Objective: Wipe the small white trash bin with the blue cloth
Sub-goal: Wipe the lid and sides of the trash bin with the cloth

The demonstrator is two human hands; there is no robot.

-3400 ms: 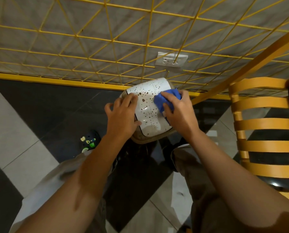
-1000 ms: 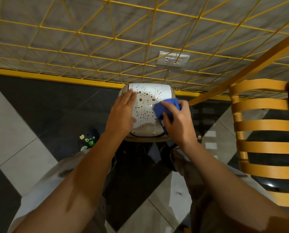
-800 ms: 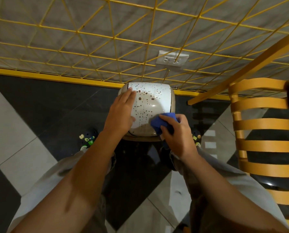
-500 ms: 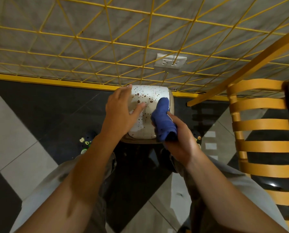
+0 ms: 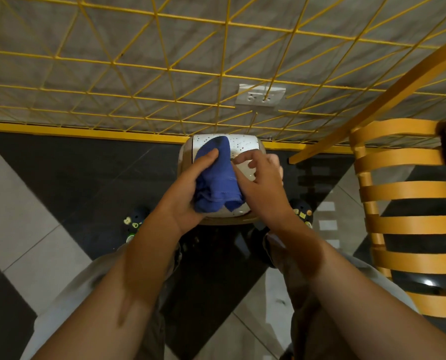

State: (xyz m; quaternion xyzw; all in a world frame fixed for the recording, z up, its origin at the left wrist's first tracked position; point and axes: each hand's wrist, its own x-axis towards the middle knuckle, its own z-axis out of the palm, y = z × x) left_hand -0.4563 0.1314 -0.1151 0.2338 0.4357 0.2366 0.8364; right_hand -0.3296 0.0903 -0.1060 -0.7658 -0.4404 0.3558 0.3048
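The small white trash bin stands on the floor against the wall, its lid speckled with brown spots. The blue cloth lies bunched over the left and middle of the lid, with one tip reaching the far edge. My left hand grips the cloth from the left, thumb pressed on top. My right hand rests on the right half of the lid, fingers loosely apart and touching the cloth's right edge. Most of the lid is hidden under the hands and the cloth.
A wall with a yellow wire grid and a white power outlet rises right behind the bin. An orange slatted chair stands close on the right. My shoes flank the bin on the black and white tiled floor.
The blue cloth has passed from my right hand to my left hand and now spreads over the lid. My right hand has moved onto the right side of the lid.
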